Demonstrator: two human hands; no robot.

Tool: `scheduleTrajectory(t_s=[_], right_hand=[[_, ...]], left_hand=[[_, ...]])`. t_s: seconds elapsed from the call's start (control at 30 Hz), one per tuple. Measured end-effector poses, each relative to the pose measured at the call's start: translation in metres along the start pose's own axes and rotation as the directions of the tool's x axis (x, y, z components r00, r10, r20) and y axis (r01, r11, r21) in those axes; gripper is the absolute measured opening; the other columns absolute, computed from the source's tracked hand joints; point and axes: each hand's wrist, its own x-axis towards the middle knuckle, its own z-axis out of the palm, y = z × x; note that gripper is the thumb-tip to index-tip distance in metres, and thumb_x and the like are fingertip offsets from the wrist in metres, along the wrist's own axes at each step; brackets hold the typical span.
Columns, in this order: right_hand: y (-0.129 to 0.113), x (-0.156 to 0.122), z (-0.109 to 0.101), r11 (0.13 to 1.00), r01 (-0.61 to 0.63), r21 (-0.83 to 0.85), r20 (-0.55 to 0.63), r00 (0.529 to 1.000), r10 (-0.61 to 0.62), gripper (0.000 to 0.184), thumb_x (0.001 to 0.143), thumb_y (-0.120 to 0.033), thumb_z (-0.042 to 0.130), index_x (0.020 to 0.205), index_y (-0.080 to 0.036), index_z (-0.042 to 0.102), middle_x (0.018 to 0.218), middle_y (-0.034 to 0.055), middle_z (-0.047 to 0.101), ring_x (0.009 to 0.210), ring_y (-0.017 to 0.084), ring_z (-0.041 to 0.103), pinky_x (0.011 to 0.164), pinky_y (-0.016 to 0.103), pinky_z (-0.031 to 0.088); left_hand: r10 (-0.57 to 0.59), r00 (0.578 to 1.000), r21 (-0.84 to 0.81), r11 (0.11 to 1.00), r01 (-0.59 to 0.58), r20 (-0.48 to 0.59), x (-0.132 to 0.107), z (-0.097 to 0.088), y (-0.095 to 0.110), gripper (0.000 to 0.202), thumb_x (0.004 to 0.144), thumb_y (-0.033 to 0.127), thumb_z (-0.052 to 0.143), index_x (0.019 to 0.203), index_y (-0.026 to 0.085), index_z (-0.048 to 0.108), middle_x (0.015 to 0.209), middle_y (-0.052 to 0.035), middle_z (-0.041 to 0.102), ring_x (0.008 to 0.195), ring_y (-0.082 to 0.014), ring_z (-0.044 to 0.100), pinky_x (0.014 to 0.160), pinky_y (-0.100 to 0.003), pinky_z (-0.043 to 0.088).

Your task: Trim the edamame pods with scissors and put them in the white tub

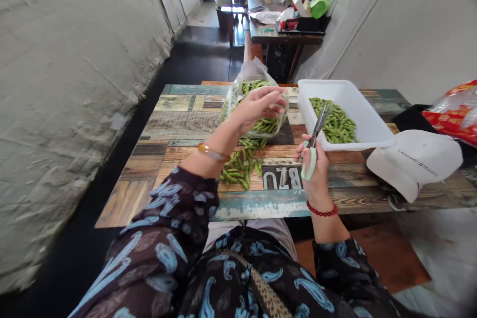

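My left hand [259,104] is over a clear plastic bag [233,94] full of green edamame pods [251,86]. Its fingers are loosely bent and apart, and I see nothing between them. Scissors [319,126] with pale green handles are in my right hand [316,165], blades pointing up and away and slightly parted. The blades show in front of the near left part of a white plastic tub [367,114], where more pods [337,121] lie. Loose pods [238,169] are heaped on the table between my left forearm and the bag.
The wood-patterned table [175,126] spans the front. A white cap [417,161] sits at the right, near a red and clear package [452,114]. Behind stands another table [257,32] with a green bowl [319,7] and clutter. A rough wall [93,49] runs along the left.
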Motion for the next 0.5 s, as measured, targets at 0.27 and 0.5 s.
scheduleTrajectory(t_s=[0.27, 0.5], right_hand=[[0.018, -0.033, 0.017, 0.956, -0.231, -0.182, 0.236, 0.933, 0.271, 0.05, 0.078, -0.047, 0.072, 0.12, -0.022, 0.06, 0.088, 0.0023, 0.068, 0.074, 0.017, 0.067, 0.069, 0.033, 0.059], [0.014, -0.035, 0.042, 0.955, -0.149, -0.258, 0.246, 0.945, 0.214, 0.053, 0.081, -0.049, 0.069, 0.123, -0.019, 0.06, 0.094, 0.0057, 0.07, 0.079, 0.018, 0.067, 0.07, 0.033, 0.058]], left_hand=[[0.054, 0.998, 0.841, 0.541, -0.009, -0.024, -0.153, -0.117, -0.03, 0.047, 0.074, 0.032, 0.075, 0.117, 0.017, 0.066, 0.116, -0.0149, 0.067, 0.107, -0.0289, 0.062, 0.098, -0.047, 0.048], [0.004, 0.98, 0.913, 0.364, -0.186, 0.198, -0.189, -0.09, -0.078, 0.067, 0.073, 0.019, 0.071, 0.137, 0.017, 0.053, 0.149, -0.0198, 0.045, 0.137, -0.0343, 0.045, 0.112, -0.05, 0.039]])
